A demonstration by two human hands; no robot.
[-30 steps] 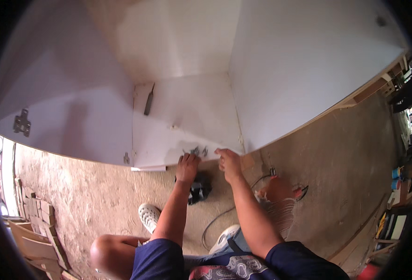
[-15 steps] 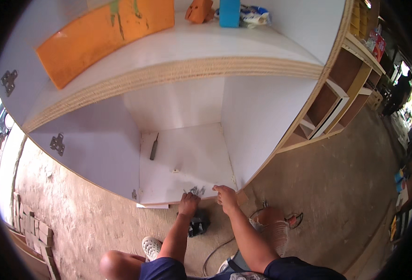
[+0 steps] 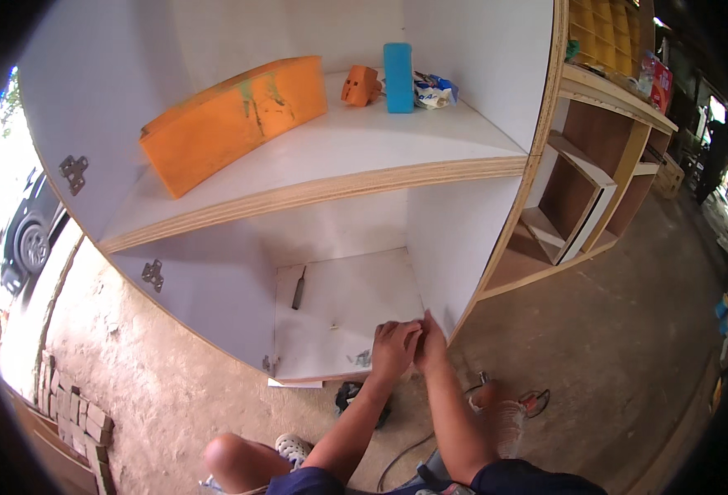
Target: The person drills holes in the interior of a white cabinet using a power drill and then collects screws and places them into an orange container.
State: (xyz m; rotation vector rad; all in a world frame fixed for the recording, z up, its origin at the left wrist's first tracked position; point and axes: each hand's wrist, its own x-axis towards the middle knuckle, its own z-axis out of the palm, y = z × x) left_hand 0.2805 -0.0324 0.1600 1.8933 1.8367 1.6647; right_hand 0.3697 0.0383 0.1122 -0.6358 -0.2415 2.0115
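My left hand (image 3: 392, 350) and my right hand (image 3: 432, 340) meet at the front right of the white cabinet's lower compartment (image 3: 351, 276). Their fingers are closed and pressed together at the tips; whatever is between them is too small to make out. Just left of my left hand, a small pile of dark metal pieces, likely screws (image 3: 360, 359), lies on the compartment floor. Farther back lies a grey-handled screwdriver (image 3: 299, 293), its thin shaft pointing away. A small white piece (image 3: 333, 327) sits between the screwdriver and the pile.
Above, a plywood-edged shelf (image 3: 322, 186) carries an orange panel (image 3: 240, 115), an orange block (image 3: 360, 86), a blue block (image 3: 398, 78) and a crumpled packet (image 3: 435, 91). Metal hinges (image 3: 153, 275) line the left wall. A black bag (image 3: 355, 399) and a cable (image 3: 405, 452) lie on the floor.
My left hand has left the pile of metal pieces and moved right to meet my right hand. The view has shifted, showing more of the upper shelf.
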